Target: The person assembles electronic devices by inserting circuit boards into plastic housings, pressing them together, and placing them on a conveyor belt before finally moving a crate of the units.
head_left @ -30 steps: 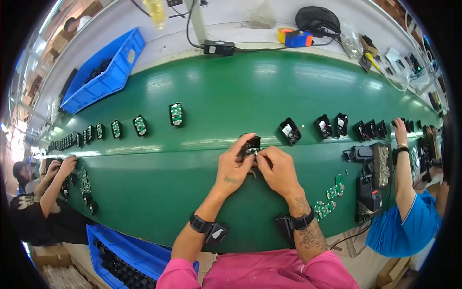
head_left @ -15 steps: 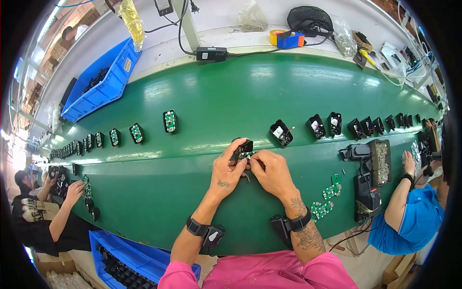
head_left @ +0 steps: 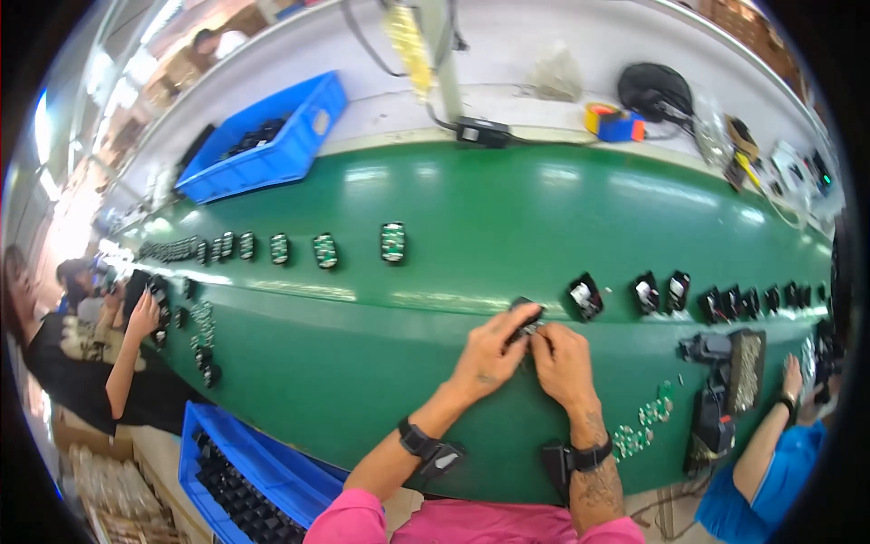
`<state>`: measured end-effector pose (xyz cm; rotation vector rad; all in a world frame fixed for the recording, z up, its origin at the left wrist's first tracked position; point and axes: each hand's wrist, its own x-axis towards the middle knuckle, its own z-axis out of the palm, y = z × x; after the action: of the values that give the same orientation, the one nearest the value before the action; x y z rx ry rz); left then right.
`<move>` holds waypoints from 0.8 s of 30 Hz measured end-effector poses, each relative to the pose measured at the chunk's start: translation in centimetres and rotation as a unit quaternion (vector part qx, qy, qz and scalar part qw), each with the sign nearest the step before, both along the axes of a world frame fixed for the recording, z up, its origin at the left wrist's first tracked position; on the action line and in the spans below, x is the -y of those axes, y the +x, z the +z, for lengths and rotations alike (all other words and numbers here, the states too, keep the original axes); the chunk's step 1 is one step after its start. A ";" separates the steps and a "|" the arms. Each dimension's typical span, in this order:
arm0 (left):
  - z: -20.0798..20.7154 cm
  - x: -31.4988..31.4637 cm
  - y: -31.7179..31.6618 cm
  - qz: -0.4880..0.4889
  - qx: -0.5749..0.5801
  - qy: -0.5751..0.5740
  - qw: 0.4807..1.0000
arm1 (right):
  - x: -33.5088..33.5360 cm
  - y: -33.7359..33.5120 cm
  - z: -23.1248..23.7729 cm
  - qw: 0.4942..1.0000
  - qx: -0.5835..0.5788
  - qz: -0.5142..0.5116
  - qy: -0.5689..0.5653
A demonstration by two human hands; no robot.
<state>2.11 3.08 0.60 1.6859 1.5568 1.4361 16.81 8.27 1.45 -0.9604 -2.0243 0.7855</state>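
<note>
My left hand (head_left: 490, 355) is closed round a small black plastic housing (head_left: 524, 312), held tilted just above the green bench. Against the housing's near side, my right hand (head_left: 564, 361) has its thumb and fingertips pinched together. What sits in that pinch is hidden by the fingers and blur. The closest thing beyond my hands is an open black housing (head_left: 585, 296) with a white part inside. To the left, farther off, stands a housing with a green circuit board (head_left: 392, 243) fitted in it.
Filled housings (head_left: 279, 248) line up leftward; open ones (head_left: 710, 304) run rightward. Loose circuit boards (head_left: 656, 410) lie right of my forearm, near a tray of small metal parts (head_left: 746, 372). Blue bins (head_left: 263, 145) (head_left: 258, 480) stand at the back left and front left. Co-workers sit at both sides.
The whole view has swung left, so the bench things appear farther right and lower. My hands stay together on the housing, and the green board seen between my fingers before is now hardly visible.
</note>
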 end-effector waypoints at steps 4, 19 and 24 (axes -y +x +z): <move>-0.1 0.0 0.2 -0.026 0.057 -0.003 0.998 | 0.0 0.4 0.0 1.000 -0.003 0.008 0.008; 0.3 0.0 -0.3 -0.172 0.329 -0.086 0.925 | -1.1 1.2 -2.8 0.943 -0.235 0.031 -0.235; 1.9 0.6 0.0 -0.104 0.304 -0.117 0.940 | -0.3 -0.1 -2.8 0.947 -0.257 0.066 -0.179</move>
<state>2.09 2.51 2.50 1.0821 1.1119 1.4127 16.75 8.58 -1.36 -0.7141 -1.5254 1.3546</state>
